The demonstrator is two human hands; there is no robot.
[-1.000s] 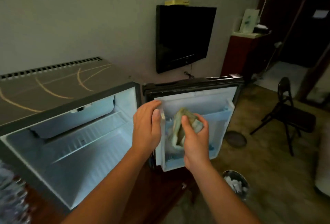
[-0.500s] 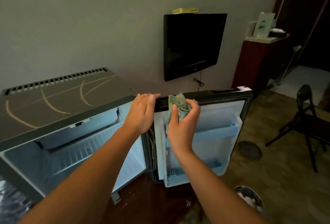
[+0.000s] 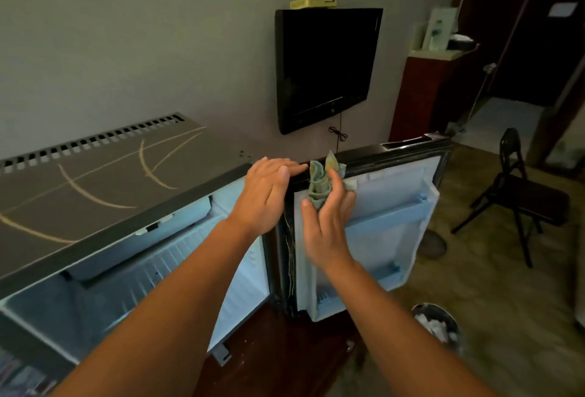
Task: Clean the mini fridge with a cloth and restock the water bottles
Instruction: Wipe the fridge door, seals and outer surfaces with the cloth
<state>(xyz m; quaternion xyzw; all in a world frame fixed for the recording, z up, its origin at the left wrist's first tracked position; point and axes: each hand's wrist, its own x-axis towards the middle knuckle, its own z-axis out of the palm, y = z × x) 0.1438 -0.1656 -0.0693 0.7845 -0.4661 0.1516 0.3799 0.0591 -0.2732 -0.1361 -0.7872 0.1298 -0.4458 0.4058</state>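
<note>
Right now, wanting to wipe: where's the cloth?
Head view, centre: cloth in the right hand, at the open fridge door's top edge, beside the left hand.

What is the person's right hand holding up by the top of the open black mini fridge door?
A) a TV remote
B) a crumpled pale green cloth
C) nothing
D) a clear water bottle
B: the right hand grips a crumpled pale green cloth at the top of the open mini fridge door; the left hand lies flat beside it.
</note>
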